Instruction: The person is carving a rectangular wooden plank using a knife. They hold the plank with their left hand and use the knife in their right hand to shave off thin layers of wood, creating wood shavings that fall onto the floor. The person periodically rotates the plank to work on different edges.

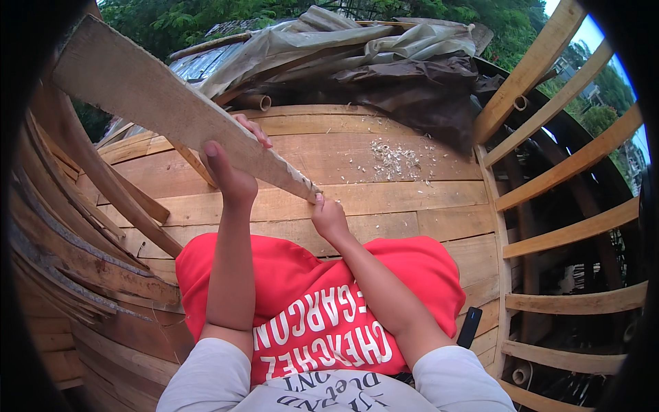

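A long, flat wooden board (147, 93) slants from the upper left down toward the middle, held up off the floor in front of me. My left hand (237, 168) grips it partway along, the thumb on the near face and the fingers showing over the far edge. At its narrow lower end, which looks rough and chipped, my right hand (331, 218) is closed around the tip. Whether that hand also holds a small tool is hidden. Red cloth (412, 275) covers my lap below both arms.
Pale wood shavings (398, 161) lie scattered on the plank floor (371, 199). A slatted wooden railing (504, 254) stands at the right. Boards (103, 268) lean at the left. Grey and dark plastic sheeting (412, 82) is heaped at the far edge. Near my right hip is a dark, narrow object (469, 327).
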`<move>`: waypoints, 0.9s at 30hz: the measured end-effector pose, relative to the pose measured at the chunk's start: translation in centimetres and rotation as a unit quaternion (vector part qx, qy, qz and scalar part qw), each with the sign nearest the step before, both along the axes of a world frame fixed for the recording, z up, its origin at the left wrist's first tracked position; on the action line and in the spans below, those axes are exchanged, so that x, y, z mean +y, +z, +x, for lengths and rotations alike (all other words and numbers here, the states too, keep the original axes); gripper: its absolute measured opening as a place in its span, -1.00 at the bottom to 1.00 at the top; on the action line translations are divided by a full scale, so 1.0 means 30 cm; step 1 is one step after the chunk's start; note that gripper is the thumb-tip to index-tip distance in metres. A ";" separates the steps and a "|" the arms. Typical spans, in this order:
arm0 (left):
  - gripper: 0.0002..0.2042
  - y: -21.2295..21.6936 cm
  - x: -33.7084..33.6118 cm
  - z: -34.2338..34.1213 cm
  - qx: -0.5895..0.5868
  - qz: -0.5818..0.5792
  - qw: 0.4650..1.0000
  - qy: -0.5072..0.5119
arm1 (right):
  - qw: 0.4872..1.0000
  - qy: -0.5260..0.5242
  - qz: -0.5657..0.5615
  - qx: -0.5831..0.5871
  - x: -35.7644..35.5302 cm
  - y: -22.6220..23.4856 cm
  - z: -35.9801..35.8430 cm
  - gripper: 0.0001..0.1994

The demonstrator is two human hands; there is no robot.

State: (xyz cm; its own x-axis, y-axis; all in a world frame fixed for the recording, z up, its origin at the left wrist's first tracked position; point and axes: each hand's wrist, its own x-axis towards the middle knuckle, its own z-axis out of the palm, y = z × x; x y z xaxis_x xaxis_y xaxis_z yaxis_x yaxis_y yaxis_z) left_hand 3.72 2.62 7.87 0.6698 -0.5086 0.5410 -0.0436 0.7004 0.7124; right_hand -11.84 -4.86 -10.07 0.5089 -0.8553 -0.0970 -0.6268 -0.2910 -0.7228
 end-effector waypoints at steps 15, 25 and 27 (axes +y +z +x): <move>-0.17 -0.017 0.015 0.024 0.005 0.011 0.999 0.037 | 1.000 0.016 -0.015 -0.012 -0.011 0.012 0.021 -0.42; -0.19 -0.011 0.021 0.031 0.011 -0.002 1.000 0.009 | 0.998 0.027 -0.039 -0.046 -0.007 0.024 0.035 -0.40; -0.19 -0.004 0.011 0.017 0.026 -0.008 1.000 0.002 | 0.999 0.026 -0.036 -0.011 -0.004 0.003 0.000 -0.40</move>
